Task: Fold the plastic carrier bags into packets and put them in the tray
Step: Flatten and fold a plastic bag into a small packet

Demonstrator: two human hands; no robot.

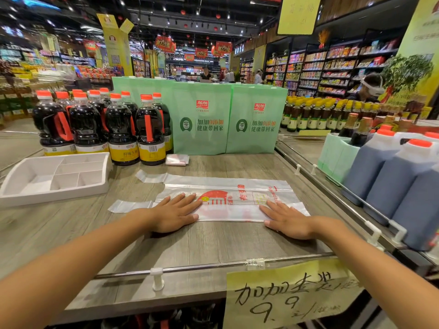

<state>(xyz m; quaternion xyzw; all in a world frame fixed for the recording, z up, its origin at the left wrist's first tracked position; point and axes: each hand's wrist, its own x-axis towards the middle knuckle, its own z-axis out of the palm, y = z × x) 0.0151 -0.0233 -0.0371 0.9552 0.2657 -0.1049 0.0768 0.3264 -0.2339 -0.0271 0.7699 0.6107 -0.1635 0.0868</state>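
A clear plastic carrier bag [232,200] with red print lies flat on the wooden shelf top, its handles trailing to the left. My left hand [177,211] presses flat on the bag's left part with straight fingers. My right hand [288,220] presses flat on its right end. A white divided tray [14,193] stands at the left, with nothing in its compartments. A small folded plastic packet [177,159] lies at the back, by the bottles.
Dark sauce bottles [123,129] with orange caps stand behind the tray. Two green paper bags [228,119] stand at the back. Large jugs [392,176] sit right, beyond a metal rail. A front rail [202,267] and a yellow price sign [285,295] edge the shelf.
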